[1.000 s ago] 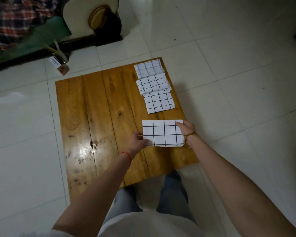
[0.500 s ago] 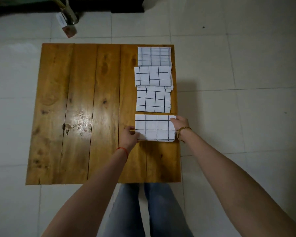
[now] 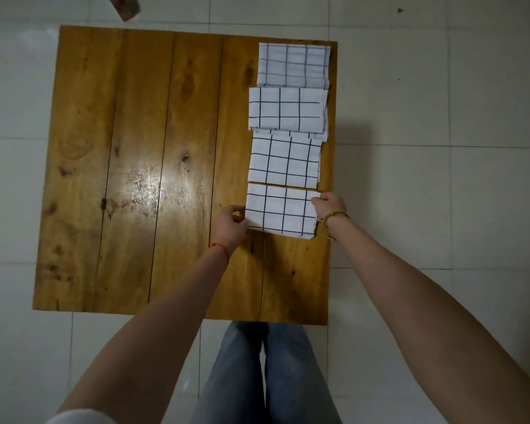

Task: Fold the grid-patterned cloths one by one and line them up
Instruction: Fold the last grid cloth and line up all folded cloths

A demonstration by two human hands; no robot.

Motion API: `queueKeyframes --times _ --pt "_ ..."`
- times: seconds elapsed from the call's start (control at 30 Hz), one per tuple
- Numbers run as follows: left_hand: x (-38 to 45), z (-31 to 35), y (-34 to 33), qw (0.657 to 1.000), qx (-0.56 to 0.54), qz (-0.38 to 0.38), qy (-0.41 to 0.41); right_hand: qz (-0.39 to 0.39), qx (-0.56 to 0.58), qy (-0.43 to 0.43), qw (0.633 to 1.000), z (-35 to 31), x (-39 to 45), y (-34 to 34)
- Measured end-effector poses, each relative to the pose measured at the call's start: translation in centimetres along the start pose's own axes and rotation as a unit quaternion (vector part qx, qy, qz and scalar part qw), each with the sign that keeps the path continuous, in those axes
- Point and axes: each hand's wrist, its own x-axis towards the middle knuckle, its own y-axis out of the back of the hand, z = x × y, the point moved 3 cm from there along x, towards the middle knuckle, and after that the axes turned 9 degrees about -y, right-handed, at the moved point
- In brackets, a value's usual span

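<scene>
Along the right side of the wooden table (image 3: 135,179) lie white cloths with black grid lines, folded into rectangles in one column. The far cloth (image 3: 293,65), the second cloth (image 3: 288,110) and the third cloth (image 3: 285,162) lie flat, the second overlapping the third a little. The nearest cloth (image 3: 280,211) touches the third's near edge. My left hand (image 3: 229,226) pinches its left edge. My right hand (image 3: 329,205) grips its right edge near the far corner.
The table stands on a pale tiled floor (image 3: 441,148). A small brownish object (image 3: 123,7) sits on the floor beyond the table's far left corner. My legs in jeans (image 3: 263,371) are at the table's near edge.
The camera has tilted down to look straight over the table. Both hands have moved the nearest cloth up to the third cloth's near edge, closing the gap.
</scene>
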Motion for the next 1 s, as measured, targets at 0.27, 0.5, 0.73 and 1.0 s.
queueKeyframes --times 0.27,0.5,0.73,1.0 --pt "-1.3 -0.1 1.6 1.0 0.016 -0.004 -0.014 0.079 -0.1 0.063 0.99 0.0 -2.3 1.5" --pt "-5.7 1.9 3.2 0.999 0.031 0.009 -0.034 0.053 -0.069 0.127 0.988 -0.3 -6.8 4.6" --pt "-12.1 4.8 4.2 0.995 0.056 0.008 -0.077 0.015 -0.056 0.191 0.98 0.0 -11.9 6.9" --pt "-18.2 7.4 0.9 0.986 0.084 0.082 -0.122 -0.024 -0.1 0.273 0.956 1.5 -13.7 12.0"
